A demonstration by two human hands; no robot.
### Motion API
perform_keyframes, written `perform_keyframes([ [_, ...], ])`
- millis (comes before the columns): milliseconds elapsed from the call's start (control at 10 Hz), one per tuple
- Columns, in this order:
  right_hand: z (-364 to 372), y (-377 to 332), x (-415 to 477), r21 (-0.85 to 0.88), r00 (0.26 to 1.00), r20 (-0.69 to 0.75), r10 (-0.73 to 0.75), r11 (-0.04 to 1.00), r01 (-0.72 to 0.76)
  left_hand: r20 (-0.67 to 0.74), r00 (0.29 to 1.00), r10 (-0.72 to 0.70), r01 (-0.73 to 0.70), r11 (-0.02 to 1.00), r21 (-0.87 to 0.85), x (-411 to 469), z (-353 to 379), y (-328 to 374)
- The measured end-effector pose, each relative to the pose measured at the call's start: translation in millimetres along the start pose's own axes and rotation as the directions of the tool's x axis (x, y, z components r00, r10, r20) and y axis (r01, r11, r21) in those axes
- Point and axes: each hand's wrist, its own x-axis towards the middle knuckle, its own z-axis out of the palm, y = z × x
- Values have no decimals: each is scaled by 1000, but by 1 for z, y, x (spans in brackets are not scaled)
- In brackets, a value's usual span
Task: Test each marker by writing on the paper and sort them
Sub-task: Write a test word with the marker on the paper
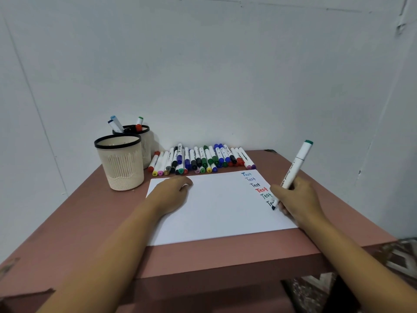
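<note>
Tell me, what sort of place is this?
Likely a plain room at home, set up as a small desk corner: a pink table against bare white walls, what looks like a patterned rug beside it, and stationery on top: markers, two pen cups and paper.

A plain home corner: small pink table (90, 222), white walls (203, 64), patterned rug (401, 251).
</note>
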Motion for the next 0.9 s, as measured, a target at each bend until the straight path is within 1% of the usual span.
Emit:
perform_keyframes([
  [200, 0, 0, -2, -14, 1000, 21, -8, 1000, 9, 5, 1000, -6, 6, 1000, 0, 0, 0, 0],
  [400, 0, 3, 1, -39, 999, -44, -28, 999, 27, 2, 1000, -7, 7, 1000, -5, -1, 0, 0],
  [500, -1, 2, 0, -11, 1000, -18, -8, 1000, 8, 3, 1000, -7, 7, 1000, -6, 0, 0, 0],
  [600, 0, 1, -2, -33, 1000, 0, -16, 999, 16, 10, 1000, -7, 7, 1000, 0, 2, 0, 0],
  [700, 0, 0, -3, -129, 998, 18, -64, 989, 66, 10, 1000, -3, 3, 1000, 9, 1, 0, 0],
  [800, -1, 0, -2, -125, 998, 13, -68, 990, 70, 3, 1000, -5, 5, 1000, 4, 1, 1, -1],
  [900, -5, 2, -1, -8, 995, -91, -30, 1000, 30, 3, 1000, -8, 8, 1000, 1, 1, 1, -2],
])
